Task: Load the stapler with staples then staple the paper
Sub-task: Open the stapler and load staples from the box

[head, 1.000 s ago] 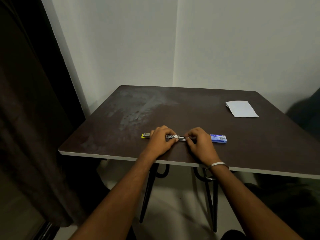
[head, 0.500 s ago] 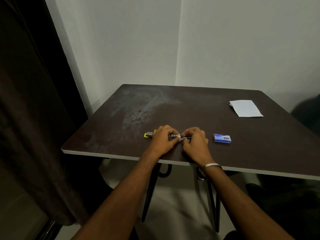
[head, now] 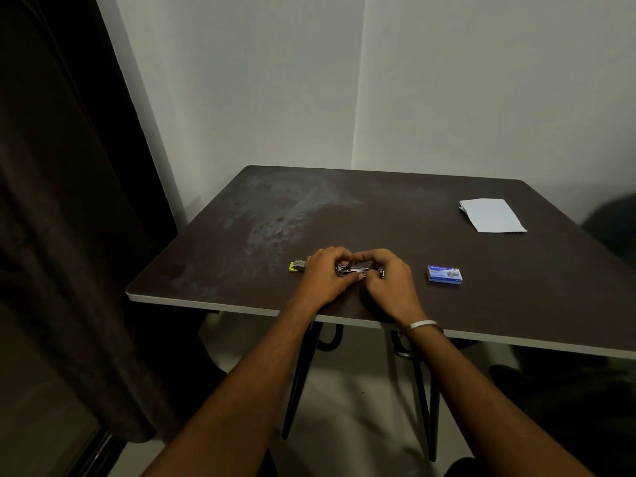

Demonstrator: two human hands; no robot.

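A small stapler [head: 358, 269] lies opened flat near the front edge of the dark table [head: 378, 215]; its metal channel shows between my hands and its yellow end [head: 296, 266] sticks out to the left. My left hand [head: 325, 275] grips the stapler's left part, fingers curled over it. My right hand [head: 387, 278] pinches at the channel's right part; whether staples are in its fingers is hidden. A blue staple box [head: 444, 274] lies to the right of my right hand. A folded white paper [head: 492, 215] rests at the far right of the table.
The table stands in a corner of white walls [head: 344, 80]. A dark curtain [head: 62, 201] hangs at the left. A dark shape [head: 616, 222], perhaps a chair, sits beyond the table's right edge. Black metal legs [head: 303, 373] show under the tabletop.
My right hand has shifted left, away from the blue staple box, closing in on my left hand over the stapler's channel. The stapler stays in place.
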